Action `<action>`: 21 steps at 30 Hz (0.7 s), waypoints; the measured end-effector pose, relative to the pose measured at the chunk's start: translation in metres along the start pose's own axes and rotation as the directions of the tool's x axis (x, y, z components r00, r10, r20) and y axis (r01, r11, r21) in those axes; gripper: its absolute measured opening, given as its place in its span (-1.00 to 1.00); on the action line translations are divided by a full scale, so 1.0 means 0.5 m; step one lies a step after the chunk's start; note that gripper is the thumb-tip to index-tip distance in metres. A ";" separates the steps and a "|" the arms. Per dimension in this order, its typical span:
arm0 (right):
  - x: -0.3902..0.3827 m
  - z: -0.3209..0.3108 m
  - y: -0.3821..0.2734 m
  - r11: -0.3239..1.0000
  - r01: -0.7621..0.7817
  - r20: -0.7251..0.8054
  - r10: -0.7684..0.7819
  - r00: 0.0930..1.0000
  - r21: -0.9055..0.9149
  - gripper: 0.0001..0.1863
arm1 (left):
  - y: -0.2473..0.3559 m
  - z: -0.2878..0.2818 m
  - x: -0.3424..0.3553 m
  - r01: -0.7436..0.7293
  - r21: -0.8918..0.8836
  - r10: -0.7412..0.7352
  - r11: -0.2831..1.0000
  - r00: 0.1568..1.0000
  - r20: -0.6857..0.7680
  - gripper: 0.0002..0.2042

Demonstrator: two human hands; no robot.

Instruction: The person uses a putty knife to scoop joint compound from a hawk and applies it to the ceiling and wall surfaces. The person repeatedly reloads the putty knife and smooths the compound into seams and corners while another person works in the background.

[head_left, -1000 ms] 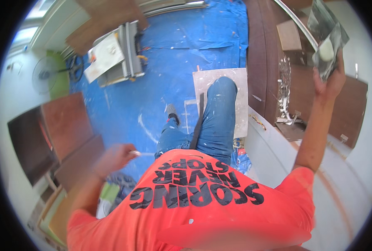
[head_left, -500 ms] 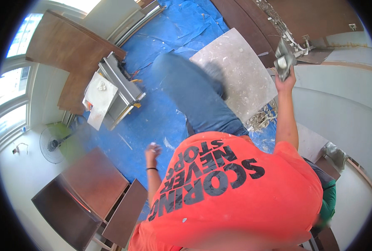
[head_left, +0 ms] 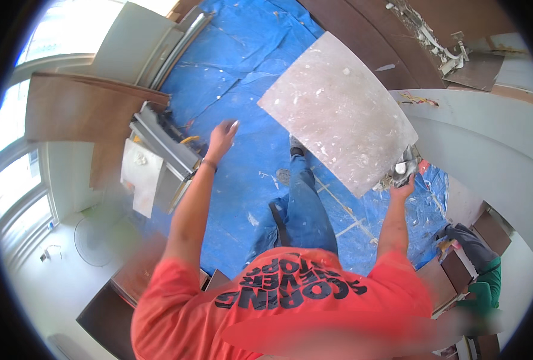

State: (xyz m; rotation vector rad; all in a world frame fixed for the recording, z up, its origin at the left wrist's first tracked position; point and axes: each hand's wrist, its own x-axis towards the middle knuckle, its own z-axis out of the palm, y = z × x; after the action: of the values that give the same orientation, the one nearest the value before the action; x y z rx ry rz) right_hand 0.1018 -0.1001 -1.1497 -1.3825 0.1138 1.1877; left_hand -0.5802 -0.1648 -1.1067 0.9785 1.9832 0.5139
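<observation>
My left hand point(head_left: 221, 141) is raised over the blue sheeting point(head_left: 230, 78), its fingers curled on a small white piece point(head_left: 235, 125) too small to name. On the right, my right hand point(head_left: 402, 192) is closed around a grey, crumpled-looking thing point(head_left: 407, 161) with a white patch on it. That hand is beside the near right corner of a pale panel point(head_left: 338, 108) speckled with white, which lies on the sheeting. My feet are near the panel's left edge, one ahead of the other.
A grey metal-edged machine point(head_left: 167, 144) with a white board point(head_left: 142, 174) stands at left, near brown panels point(head_left: 92, 114). Debris point(head_left: 383, 183) lies under the panel's near right corner. A person in a green sleeve point(head_left: 488, 282) is low at right. Brown boards point(head_left: 113, 318) stand near left.
My left hand has moved up and forward. My right hand has come down nearer with the grey thing, toward the panel's corner. My legs have shifted, and more of the other person shows.
</observation>
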 end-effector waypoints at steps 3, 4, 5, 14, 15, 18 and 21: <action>0.069 -0.071 0.034 1.000 0.012 -0.095 -0.012 0.995 0.001 -0.46 | 0.101 0.143 0.216 -0.338 0.180 0.344 0.924 0.939 0.000 -0.55; 0.088 -0.086 0.054 1.000 0.015 -0.120 -0.014 0.993 0.010 -0.46 | 0.131 0.182 0.279 -0.367 0.227 0.376 0.902 0.926 0.004 -0.51; 0.108 -0.096 0.069 1.000 -0.001 -0.124 0.005 0.992 0.029 -0.46 | 0.142 0.231 0.348 -0.376 0.239 0.388 0.895 0.922 -0.002 -0.48; 0.120 0.011 0.077 0.996 -0.073 -0.035 0.075 0.997 0.044 -0.48 | 0.206 0.299 0.417 0.252 -0.093 -0.250 0.963 0.968 0.037 -0.37; 0.109 0.017 0.069 0.999 -0.043 -0.049 0.042 0.998 -0.032 -0.47 | 0.210 0.273 0.373 0.307 -0.194 -0.322 0.932 0.945 -0.049 -0.42; 0.047 0.130 0.055 0.992 -0.116 0.150 0.121 0.981 -0.039 -0.46 | 0.008 0.197 0.282 0.262 -0.627 -0.400 0.734 0.913 -0.087 -0.52; 0.007 0.268 0.064 0.977 -0.079 0.219 0.123 0.968 -0.197 -0.44 | -0.108 0.140 0.130 0.129 -0.822 -0.516 0.555 0.828 -0.219 -0.57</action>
State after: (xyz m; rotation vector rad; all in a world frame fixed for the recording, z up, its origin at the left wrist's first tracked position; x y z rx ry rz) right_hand 0.0070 -0.0013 -1.1366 -1.4023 -0.0949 1.4665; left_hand -0.5684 -0.1465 -1.2144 -0.1141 1.9192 1.3348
